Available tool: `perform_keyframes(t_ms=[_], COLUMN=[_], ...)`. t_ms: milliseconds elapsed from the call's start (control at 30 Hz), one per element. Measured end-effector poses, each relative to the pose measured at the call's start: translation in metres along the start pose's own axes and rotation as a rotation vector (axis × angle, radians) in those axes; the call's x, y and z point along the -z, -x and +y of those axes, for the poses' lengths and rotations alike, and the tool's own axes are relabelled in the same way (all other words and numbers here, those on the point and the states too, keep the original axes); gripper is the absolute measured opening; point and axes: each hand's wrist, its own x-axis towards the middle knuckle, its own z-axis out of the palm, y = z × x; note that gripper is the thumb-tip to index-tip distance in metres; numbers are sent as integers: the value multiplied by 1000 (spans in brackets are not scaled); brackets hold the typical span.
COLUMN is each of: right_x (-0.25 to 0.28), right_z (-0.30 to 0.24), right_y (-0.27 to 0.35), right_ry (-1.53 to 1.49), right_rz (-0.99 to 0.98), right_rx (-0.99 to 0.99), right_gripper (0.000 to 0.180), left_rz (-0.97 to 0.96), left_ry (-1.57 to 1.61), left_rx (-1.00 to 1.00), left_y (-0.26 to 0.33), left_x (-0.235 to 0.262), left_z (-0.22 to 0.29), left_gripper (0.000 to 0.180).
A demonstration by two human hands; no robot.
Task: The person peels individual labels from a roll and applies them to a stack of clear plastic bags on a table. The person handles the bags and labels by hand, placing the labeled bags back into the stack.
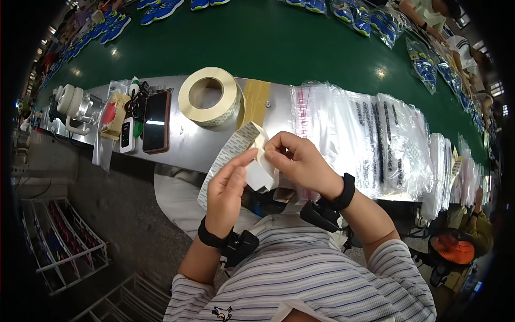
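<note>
White label sheet sits pinched between your two hands, held up in front of your chest, just below the near edge of the worktop. Your left hand closes on it from below, thumb and fingers pressed to its lower side, while your right hand grips its upper edge with thumb and forefinger. A long strip of backing paper, printed with fine rows, trails from the sheet down and to your left, passing behind your left hand. Each wrist carries a black band with a small black device attached.

Directly beyond your hands, on the grey metal worktop, stands a large roll of pale tape, with a tan cardboard piece just beside it on the right. To your right lies a broad spread of clear plastic bags, overlapping one another along the worktop. To your left rest a dark phone, a small white device next to it, and further out a clear mug.

Behind the worktop runs a green conveyor belt carrying blue shoes, some of them bagged on the far right, where another person's hand works. White wire racks stand on the floor at your lower left.
</note>
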Motion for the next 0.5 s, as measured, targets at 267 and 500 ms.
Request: perform_keyframes(t_ms=[267, 500], right_x=[29, 56], right_z=[13, 49], right_y=[-27, -29], right_ry=[-90, 141], right_rz=[388, 358], right_rx=[69, 27], right_gripper=[14, 43], left_rz=[48, -540], left_ry=[117, -31], left_rx=[-330, 40], left_y=[-20, -25], left_x=[14, -29], left_z=[20, -24], left_gripper=[47, 72])
